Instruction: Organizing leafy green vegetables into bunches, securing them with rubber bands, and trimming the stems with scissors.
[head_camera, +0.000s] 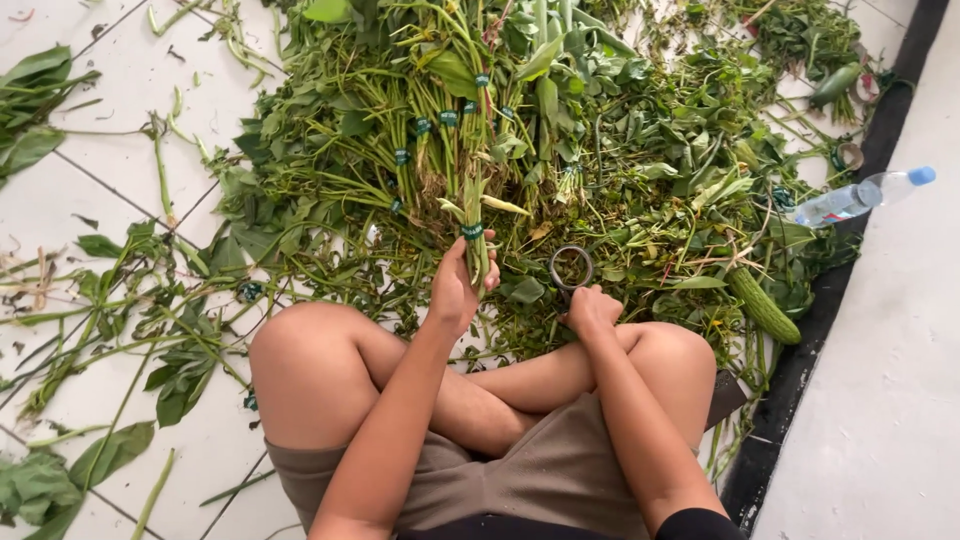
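A clear plastic bottle (856, 198) with a blue cap is seen lying on its side at the right edge of the tiled floor (90, 180), against a dark strip; what it holds cannot be told. No other container is shown.

The left hand (457, 285) is raised from a forearm that crosses the left knee, and its fingers (487, 268) are clamped around the lower end of a bundle of green stalks (474, 215). The bundle is held nearly upright, tilted slightly away from the body, and is bound by a dark green band (472, 231) just above the hand. Its upper part runs into the large heap of leafy greens (620, 170) piled on the floor in front of the crossed legs.

The right hand (590, 308) is rested low, just beside the right knee, with its fingers curled together. A pair of scissors (570, 268) is gripped in it, one round handle loop standing up above the knuckles; the blades are hidden.

Further bundles in the heap are tied with the same green bands (447, 118), seen side by side near the top middle. A ridged green gourd (763, 305) is laid at the right of the heap, near the dark strip, and a smoother green one (836, 84) is seen at the upper right. Loose leaves and cut stalks (150, 330) are scattered over the tiles on the left.
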